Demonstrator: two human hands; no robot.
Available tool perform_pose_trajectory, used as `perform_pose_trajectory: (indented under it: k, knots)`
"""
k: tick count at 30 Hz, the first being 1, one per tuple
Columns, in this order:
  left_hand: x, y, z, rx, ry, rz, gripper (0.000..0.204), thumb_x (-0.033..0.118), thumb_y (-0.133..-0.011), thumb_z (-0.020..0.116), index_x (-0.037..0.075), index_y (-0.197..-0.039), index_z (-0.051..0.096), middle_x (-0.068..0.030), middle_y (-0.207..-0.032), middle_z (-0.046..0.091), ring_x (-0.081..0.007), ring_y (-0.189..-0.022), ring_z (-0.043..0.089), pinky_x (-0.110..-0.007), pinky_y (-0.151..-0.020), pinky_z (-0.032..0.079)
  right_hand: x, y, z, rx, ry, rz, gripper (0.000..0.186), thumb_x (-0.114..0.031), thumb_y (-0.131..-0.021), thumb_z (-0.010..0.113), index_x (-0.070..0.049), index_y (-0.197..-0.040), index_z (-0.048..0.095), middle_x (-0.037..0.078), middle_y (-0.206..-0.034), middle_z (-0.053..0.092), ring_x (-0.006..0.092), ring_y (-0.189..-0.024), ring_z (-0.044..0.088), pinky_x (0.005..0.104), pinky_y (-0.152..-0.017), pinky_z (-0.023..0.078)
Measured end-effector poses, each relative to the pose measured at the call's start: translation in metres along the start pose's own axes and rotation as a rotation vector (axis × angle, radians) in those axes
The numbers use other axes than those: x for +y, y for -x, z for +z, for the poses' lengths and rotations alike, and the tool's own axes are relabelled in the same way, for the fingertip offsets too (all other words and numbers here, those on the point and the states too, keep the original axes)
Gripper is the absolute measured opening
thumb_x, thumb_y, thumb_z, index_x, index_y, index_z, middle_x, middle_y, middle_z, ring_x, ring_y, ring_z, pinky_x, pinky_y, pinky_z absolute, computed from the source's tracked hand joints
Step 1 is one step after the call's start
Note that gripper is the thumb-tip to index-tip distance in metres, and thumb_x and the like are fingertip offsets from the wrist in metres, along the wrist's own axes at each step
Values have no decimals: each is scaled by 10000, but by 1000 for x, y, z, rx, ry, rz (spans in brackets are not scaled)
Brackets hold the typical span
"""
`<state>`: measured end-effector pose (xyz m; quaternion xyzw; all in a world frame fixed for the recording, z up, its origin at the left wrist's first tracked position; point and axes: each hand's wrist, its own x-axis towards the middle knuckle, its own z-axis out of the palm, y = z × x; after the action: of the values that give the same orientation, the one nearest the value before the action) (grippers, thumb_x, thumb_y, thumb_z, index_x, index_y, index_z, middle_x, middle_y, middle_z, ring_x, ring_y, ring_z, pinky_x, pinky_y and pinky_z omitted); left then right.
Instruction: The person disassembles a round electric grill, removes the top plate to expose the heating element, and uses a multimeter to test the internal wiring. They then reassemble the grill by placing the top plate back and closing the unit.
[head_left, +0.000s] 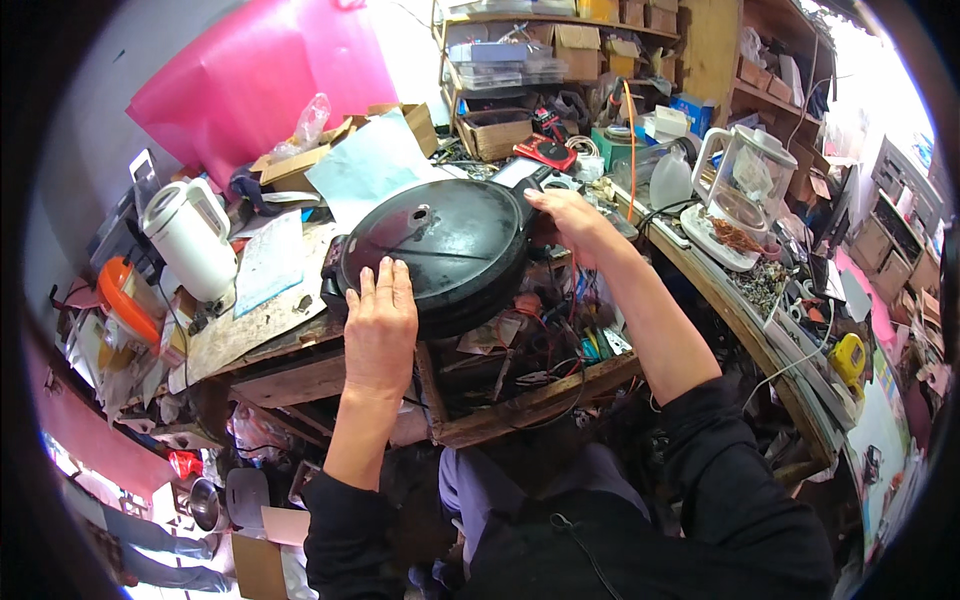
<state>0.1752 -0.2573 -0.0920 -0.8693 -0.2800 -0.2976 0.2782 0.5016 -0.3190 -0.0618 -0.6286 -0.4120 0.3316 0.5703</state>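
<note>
A round black electric griddle (440, 235), closed, sits tilted over the front of the cluttered workbench, above an open drawer. My left hand (381, 318) lies on the griddle's near left rim with its fingers stretched out flat. On the far right side, my right hand (574, 222) grips the griddle at its handle; the fingers underneath are hidden. Behind the griddle lies a pale blue sheet (372, 172). A red multimeter (545, 151) rests just beyond the right hand.
The open drawer (530, 395) below the griddle holds tools and wires. To the left stands a white electric jug (190, 240). A clear blender jug (748, 180) and a yellow tape measure (847, 358) sit on the right-hand bench. Loaded shelves (560, 18) rise behind.
</note>
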Motion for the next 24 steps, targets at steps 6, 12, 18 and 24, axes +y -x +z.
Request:
perform_pose_trajectory:
  k: [6,12,18,24]
  knots:
    - [-10,-8,-23,-136,67,65,480,27,-940,609,-80,-1406,567,-229,-1449,618,-401,-1305,633,-477,-1049,554,-26,22,10,-57,-72,89,299,-335,-1017,716,-73,-1131,629,66,-1101,717,190,-998,701,443,-891,580]
    - [-15,-24,-45,-325,155,78,595,-39,-886,622,-108,-1462,489,-263,-1529,525,-423,-1363,575,-493,-1071,554,-32,28,3,-107,-105,82,300,-304,-1001,736,-63,-1137,622,68,-1103,697,209,-1006,692,445,-867,586]
    - [-25,-28,-56,-444,315,82,715,-41,-809,675,-98,-1488,458,-295,-1559,476,-452,-1423,503,-444,-1137,502,-29,18,2,-117,-102,126,203,-217,-1021,697,-44,-1118,659,89,-1105,710,224,-998,700,450,-857,610]
    - [-30,-19,-53,-408,418,64,777,43,-771,817,-45,-1475,500,-273,-1533,515,-422,-1412,523,-439,-1130,505,-14,7,-6,-139,-250,178,172,-141,-999,702,-38,-1135,683,104,-1107,746,237,-1018,720,497,-922,616]
